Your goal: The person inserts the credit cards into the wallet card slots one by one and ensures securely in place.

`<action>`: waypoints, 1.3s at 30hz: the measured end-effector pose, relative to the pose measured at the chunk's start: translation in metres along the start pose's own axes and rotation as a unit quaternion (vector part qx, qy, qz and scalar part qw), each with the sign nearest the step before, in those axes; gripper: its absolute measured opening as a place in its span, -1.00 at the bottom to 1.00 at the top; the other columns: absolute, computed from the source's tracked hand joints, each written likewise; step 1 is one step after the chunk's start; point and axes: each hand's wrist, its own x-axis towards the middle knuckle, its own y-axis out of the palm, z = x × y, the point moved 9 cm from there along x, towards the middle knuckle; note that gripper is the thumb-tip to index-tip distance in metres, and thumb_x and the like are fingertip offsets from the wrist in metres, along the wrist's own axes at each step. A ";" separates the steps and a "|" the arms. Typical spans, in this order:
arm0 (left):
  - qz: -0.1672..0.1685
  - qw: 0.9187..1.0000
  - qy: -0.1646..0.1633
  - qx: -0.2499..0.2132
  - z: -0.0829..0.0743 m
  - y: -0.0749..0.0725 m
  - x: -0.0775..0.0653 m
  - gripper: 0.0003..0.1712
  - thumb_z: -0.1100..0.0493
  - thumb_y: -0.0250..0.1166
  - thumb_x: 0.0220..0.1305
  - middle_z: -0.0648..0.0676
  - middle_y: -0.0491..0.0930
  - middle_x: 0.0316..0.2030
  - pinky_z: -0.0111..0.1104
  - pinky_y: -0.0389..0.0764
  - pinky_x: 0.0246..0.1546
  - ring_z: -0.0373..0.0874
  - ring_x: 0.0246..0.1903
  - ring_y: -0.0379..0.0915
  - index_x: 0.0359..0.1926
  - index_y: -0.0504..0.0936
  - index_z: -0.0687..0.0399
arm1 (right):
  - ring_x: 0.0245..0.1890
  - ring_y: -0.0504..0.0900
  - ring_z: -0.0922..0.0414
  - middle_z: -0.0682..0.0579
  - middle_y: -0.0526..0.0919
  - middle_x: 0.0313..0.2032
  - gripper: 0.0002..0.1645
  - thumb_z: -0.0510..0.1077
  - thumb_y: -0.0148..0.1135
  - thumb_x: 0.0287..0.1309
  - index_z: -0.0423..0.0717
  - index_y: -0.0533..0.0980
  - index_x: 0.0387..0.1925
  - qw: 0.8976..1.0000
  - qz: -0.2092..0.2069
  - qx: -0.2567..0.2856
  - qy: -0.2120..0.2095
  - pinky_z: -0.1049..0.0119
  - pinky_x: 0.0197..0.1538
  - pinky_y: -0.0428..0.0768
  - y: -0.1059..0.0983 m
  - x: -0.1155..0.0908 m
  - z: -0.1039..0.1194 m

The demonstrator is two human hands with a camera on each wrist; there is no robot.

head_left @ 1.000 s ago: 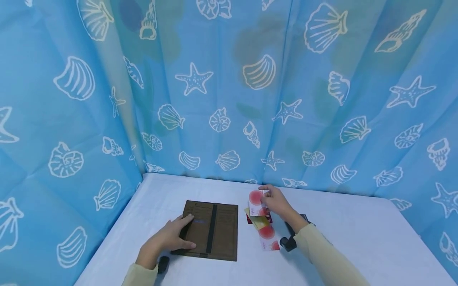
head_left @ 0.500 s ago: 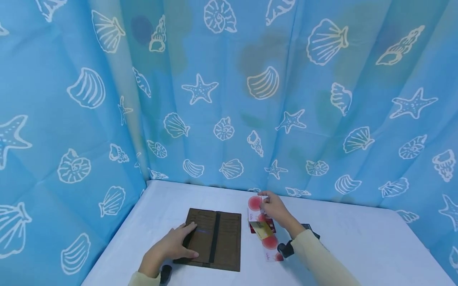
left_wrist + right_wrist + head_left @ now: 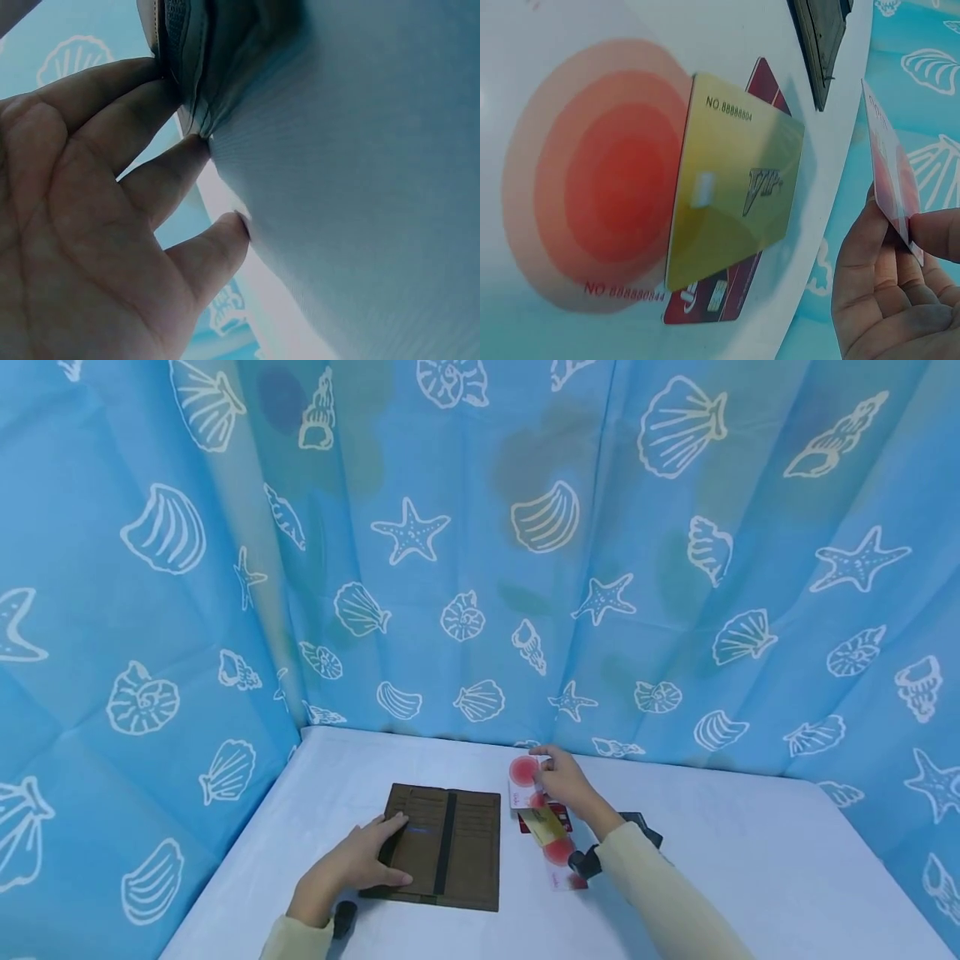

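Observation:
An unfolded brown long wallet (image 3: 474, 847) with card slots and a dark band lies on the white table. My left hand (image 3: 356, 860) rests at its left side, fingers spread and fairly straight; in the left wrist view its fingertips touch the wallet's edge (image 3: 196, 60). My right hand (image 3: 567, 783) pinches a white card (image 3: 891, 165) with red circles between thumb and fingers, raised just right of the wallet. Below it, a gold VIP card (image 3: 735, 180) overlaps a dark red card (image 3: 739, 292) and another white card (image 3: 532, 315) with red rings.
A black object (image 3: 647, 828) lies partly hidden behind the right forearm. Small black devices sit at the left wrist (image 3: 343, 920) and right wrist (image 3: 585, 863). A blue shell-print curtain (image 3: 480, 568) stands along the table's back and left edges.
My right hand has shifted slightly left with the white card, nearer the wallet. The left hand stays on the wallet. The head view tilted and came back.

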 end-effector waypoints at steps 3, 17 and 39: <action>-0.002 1.000 -0.005 0.005 0.001 -0.001 0.000 0.04 -0.02 0.60 -0.08 0.31 0.26 0.42 0.31 0.07 0.40 0.39 0.44 0.05 0.42 0.34 0.09 | -0.27 0.56 0.04 -0.13 0.51 -0.19 -0.48 -0.24 0.14 0.29 -0.07 0.38 0.28 1.000 0.003 0.000 -0.003 0.30 -0.25 0.70 0.003 0.000 0.005; 0.002 1.000 -0.015 0.012 0.003 0.002 0.004 0.04 -0.04 0.60 -0.07 0.32 0.25 0.43 0.31 0.16 0.36 0.42 0.42 0.06 0.43 0.33 0.06 | -0.14 0.57 0.00 -0.16 0.54 -0.03 -0.47 -0.23 0.14 0.30 -0.05 0.38 0.30 1.000 0.005 0.002 0.000 0.28 -0.17 0.71 0.012 0.004 0.010; -0.004 1.000 -0.001 0.015 0.005 0.003 0.004 0.05 -0.05 0.59 -0.07 0.29 0.25 0.43 0.29 0.10 0.40 0.37 0.43 0.07 0.43 0.32 0.07 | -0.27 0.59 0.06 -0.09 0.53 -0.21 -0.50 -0.20 0.21 0.31 -0.06 0.40 0.26 1.000 -0.007 0.014 0.001 0.27 -0.18 0.73 0.030 0.012 0.019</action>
